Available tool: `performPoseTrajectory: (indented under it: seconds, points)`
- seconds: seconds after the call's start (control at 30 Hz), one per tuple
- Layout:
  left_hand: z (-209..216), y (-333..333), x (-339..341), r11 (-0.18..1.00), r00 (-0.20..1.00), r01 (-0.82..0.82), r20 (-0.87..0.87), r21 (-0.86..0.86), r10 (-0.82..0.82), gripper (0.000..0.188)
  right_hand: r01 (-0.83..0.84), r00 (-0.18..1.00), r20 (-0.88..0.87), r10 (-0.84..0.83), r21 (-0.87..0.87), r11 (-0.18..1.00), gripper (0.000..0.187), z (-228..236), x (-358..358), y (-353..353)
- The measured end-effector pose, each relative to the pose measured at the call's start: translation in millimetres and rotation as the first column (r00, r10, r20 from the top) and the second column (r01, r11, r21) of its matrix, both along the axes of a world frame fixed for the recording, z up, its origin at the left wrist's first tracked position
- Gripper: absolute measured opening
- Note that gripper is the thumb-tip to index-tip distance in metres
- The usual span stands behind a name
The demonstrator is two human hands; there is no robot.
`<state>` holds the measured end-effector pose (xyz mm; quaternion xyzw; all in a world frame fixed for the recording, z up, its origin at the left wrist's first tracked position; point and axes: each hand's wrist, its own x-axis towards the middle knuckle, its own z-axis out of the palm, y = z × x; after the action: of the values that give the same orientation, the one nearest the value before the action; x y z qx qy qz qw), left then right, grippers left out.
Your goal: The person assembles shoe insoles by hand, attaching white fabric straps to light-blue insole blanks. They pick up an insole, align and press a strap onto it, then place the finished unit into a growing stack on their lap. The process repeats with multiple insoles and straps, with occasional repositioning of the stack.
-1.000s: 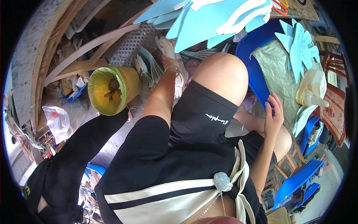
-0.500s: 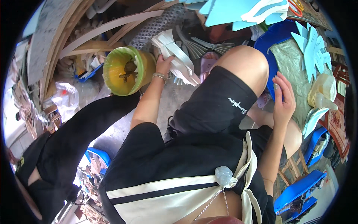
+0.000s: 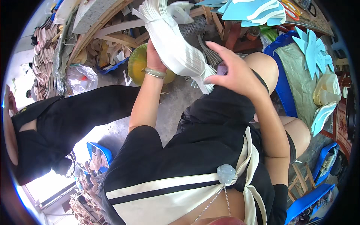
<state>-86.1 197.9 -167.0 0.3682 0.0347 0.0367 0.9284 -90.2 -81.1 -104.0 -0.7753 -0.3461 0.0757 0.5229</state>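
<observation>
A thick bundle of white strips [image 3: 173, 47], tied near each end, is held up in front of me at a slant. My left hand [image 3: 153, 58] grips its left side from beneath, and the strips hide most of those fingers. At the bundle's lower right end is my right hand [image 3: 240, 73], with thumb and fingers spread apart. Its thumb is close to the tied end; whether it touches is hard to tell. Behind my left wrist, partly covered, stands a yellow-green bin [image 3: 137, 65].
Light blue cut pieces [image 3: 251, 13] lie on a surface at the top, others [image 3: 312, 52] over a cloth-covered blue tub [image 3: 281, 86] at right. A plastic jug [image 3: 327, 90] stands beside them. Another person in black [image 3: 86, 107] is close at left.
My left hand has raised the bundle of white strips from low near the floor, up and closer. My right hand has swung left from beside my knee to the bundle's end.
</observation>
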Motion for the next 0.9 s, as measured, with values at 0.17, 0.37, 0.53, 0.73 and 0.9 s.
performPoseTrajectory:
  seconds: [0.17,0.37,0.53,0.73,0.9]
  points:
    - [48.7,-50.3,7.1,0.994,0.993,-0.095,0.074,0.052,0.091,0.047,0.227,0.914,0.358,-0.191,-0.061,0.972,0.096,3.8,-30.1,25.8]
    - [65.5,-66.2,1.8,0.993,0.994,0.077,-0.084,0.093,-0.069,0.042,0.298,0.928,0.216,-0.305,0.067,0.952,0.078,-10.2,-18.7,27.1]
    - [60.5,-61.2,4.1,0.958,0.99,0.017,-0.141,0.287,0.025,0.04,0.208,0.975,0.074,-0.208,0.0,0.978,0.065,-2.6,-11.1,14.7]
    - [65.7,-59.3,7.0,0.903,0.972,-0.036,-0.194,0.428,0.131,0.043,0.188,0.978,-0.082,-0.193,-0.062,0.98,0.054,10.5,5.1,0.7]
    - [57.3,-84.4,-3.5,0.901,0.985,0.071,-0.172,0.427,0.004,0.065,0.273,0.95,-0.178,-0.255,0.085,0.958,0.047,-11.1,15.5,-2.2]
